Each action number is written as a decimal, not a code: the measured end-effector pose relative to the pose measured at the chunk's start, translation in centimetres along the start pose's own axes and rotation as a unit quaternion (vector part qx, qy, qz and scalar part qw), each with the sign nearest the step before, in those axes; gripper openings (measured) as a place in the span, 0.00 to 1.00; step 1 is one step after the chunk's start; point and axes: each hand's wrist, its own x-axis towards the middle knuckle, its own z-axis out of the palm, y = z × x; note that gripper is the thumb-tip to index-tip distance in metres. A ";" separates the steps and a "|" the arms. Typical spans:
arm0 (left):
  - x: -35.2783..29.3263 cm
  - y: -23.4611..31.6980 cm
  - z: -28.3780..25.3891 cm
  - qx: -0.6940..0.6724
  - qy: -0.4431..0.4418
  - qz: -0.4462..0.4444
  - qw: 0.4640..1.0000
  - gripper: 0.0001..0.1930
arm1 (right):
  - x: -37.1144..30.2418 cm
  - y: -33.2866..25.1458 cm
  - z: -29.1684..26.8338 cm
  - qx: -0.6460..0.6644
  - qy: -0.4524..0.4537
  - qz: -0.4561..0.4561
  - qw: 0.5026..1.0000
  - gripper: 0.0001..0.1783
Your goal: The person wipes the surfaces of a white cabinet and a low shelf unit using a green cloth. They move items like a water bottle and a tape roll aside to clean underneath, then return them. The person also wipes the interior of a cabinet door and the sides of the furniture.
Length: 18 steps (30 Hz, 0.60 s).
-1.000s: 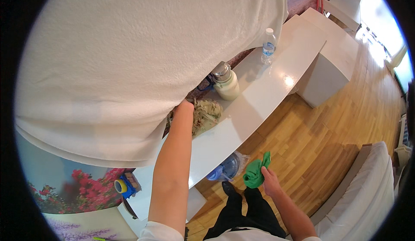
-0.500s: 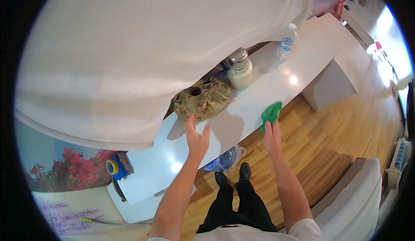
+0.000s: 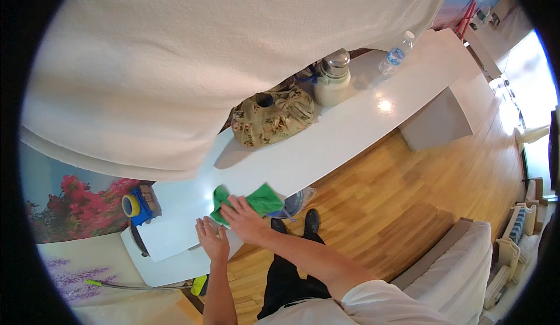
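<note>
My right hand [image 3: 244, 219] reaches across to the left and lies with its fingers stretched out on a green cloth [image 3: 265, 199]. The cloth is spread on the glossy white tabletop [image 3: 344, 141], near its front edge, and shows on both sides of the hand. Just left of it, my left hand [image 3: 213, 238] has its fingers extended over the table's front edge and holds nothing. Whether its fingertips touch the surface, I cannot tell. Farther back on the table stand a floral fabric tissue-box cover [image 3: 277, 121] and a cream jug with a silver top [image 3: 332, 83].
A clear plastic bottle [image 3: 396, 55] stands toward the far right. White fabric [image 3: 146, 80] hangs over the table's back. Yellow tape [image 3: 130, 206] sits at the left end. Under the table is a large blue-tinted water bottle [image 3: 291, 204]; a covered sofa [image 3: 446, 264] is at lower right.
My right hand has swung left with the green cloth, which now lies spread on the tabletop. My left hand has drawn back from beside the tissue-box cover to the front edge.
</note>
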 end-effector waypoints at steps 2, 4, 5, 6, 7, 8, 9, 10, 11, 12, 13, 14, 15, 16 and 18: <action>-0.3 -0.4 -0.3 0.003 -0.011 -0.006 1.000 0.37 | -0.4 0.7 -0.3 0.006 -0.068 -0.041 0.997 0.29; -0.4 -1.4 -0.6 0.017 -0.021 -0.008 1.000 0.37 | -0.5 2.5 -2.4 0.011 -0.131 -0.021 0.991 0.29; -0.5 -1.7 -0.8 0.022 -0.027 -0.008 0.999 0.37 | -0.9 4.0 -3.8 0.083 -0.082 0.129 0.985 0.27; -0.7 -2.0 -1.2 0.035 -0.035 -0.017 0.999 0.37 | -1.3 6.9 -6.0 -0.005 -0.118 0.102 0.988 0.27; -0.8 -2.4 -1.7 0.045 -0.041 -0.021 0.998 0.37 | -1.8 8.7 -9.2 -0.064 -0.084 0.149 0.983 0.25; -0.6 -2.3 -1.9 0.052 -0.047 -0.019 0.997 0.37 | -2.9 11.6 -11.0 -0.155 -0.085 0.201 0.964 0.27; -0.4 -2.1 -2.1 0.056 -0.052 -0.008 0.997 0.37 | -4.7 15.4 -11.7 -0.206 0.020 0.261 0.943 0.29; -0.4 -2.1 -2.4 0.063 -0.057 0.000 0.996 0.37 | -6.5 19.2 -12.5 -0.196 0.077 0.336 0.918 0.31; -0.3 -1.7 -2.4 0.068 -0.063 -0.003 0.996 0.37 | -8.2 22.4 -13.6 -0.251 0.116 0.379 0.883 0.31; 0.1 -0.8 -2.6 0.070 -0.066 -0.003 0.995 0.38 | -10.5 27.0 -14.1 -0.296 0.167 0.407 0.848 0.31; 0.0 -0.6 -2.8 0.076 -0.070 -0.009 0.995 0.38 | -11.2 30.1 -15.1 -0.282 0.155 0.447 0.835 0.33; 0.0 -0.6 -2.8 0.084 -0.074 -0.016 0.994 0.38 | -11.9 33.0 -16.4 -0.271 0.140 0.486 0.819 0.34; -0.3 -1.3 -3.4 0.093 -0.079 -0.024 0.992 0.38 | -11.0 33.4 -16.5 -0.220 0.172 0.523 0.805 0.34; 0.2 -0.7 -3.0 0.086 -0.086 -0.017 0.992 0.38 | -12.2 35.6 -16.9 -0.228 0.221 0.536 0.783 0.35; 0.4 -0.5 -3.2 0.088 -0.099 -0.018 0.991 0.39 | -12.5 36.0 -15.7 -0.180 0.355 0.540 0.741 0.36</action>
